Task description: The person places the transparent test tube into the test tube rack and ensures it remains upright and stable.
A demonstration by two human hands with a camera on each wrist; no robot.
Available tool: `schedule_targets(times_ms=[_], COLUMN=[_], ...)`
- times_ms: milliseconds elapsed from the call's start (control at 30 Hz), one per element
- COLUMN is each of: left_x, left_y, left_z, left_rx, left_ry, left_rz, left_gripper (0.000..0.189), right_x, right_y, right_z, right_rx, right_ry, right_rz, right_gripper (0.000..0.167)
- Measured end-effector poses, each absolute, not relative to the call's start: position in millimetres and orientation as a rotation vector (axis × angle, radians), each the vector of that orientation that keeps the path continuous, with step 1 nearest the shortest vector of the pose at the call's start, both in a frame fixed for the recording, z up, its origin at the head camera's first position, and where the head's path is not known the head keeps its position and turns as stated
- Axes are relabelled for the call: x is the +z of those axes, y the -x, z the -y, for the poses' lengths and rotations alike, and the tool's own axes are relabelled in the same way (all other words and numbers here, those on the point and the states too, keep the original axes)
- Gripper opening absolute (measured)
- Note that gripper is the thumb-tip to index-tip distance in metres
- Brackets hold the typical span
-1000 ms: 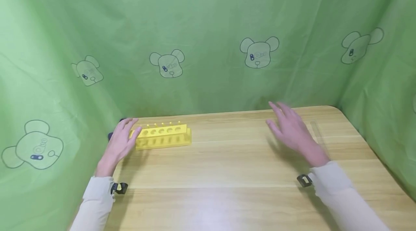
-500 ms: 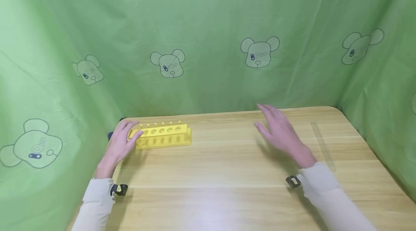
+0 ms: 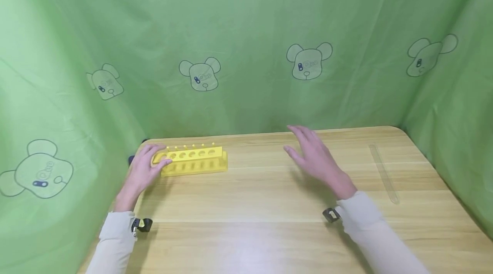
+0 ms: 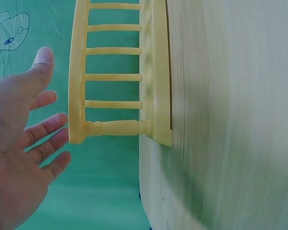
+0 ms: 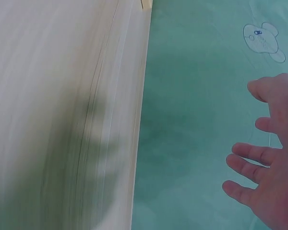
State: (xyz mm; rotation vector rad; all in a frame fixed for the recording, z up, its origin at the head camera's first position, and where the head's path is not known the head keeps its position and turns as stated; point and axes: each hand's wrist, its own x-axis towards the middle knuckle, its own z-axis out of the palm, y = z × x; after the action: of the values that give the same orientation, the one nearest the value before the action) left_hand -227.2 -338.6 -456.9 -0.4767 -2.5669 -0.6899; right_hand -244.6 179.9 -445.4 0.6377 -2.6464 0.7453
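Observation:
A yellow test tube rack (image 3: 192,162) with a row of round holes stands at the back left of the table. My left hand (image 3: 142,171) is at its left end, thumb and fingers spread to either side of it. In the left wrist view the rack (image 4: 77,72) is beside the left hand (image 4: 24,134); whether the fingertips touch it, I cannot tell. Above the table's middle right hovers my right hand (image 3: 317,160), with its fingers apart and holding nothing. To its right a clear test tube (image 3: 384,174) lies flat on the wood.
The light wood table (image 3: 246,231) has a rounded far right corner. Green cloth (image 3: 246,107) printed with bear heads closes off the back and both sides. Something dark (image 3: 131,160) shows at the table's left edge, behind the left hand.
My right hand has moved left, away from the clear test tube, which now shows fully. The left hand has shifted very slightly toward the rack, its thumb a little lower and further right.

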Motion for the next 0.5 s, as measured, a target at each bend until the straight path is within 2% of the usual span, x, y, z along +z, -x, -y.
schedule_targets(times_ms=[500], left_x=[-465], left_y=[234], left_z=[336], left_rx=[-0.753], left_ry=[0.511], left_rz=[2.512], left_gripper=[0.051], right_x=[-445], right_y=[242], right_z=[-138], right_rx=[0.801], right_ry=[-0.709], right_rz=[2.614], right_gripper=[0.064])
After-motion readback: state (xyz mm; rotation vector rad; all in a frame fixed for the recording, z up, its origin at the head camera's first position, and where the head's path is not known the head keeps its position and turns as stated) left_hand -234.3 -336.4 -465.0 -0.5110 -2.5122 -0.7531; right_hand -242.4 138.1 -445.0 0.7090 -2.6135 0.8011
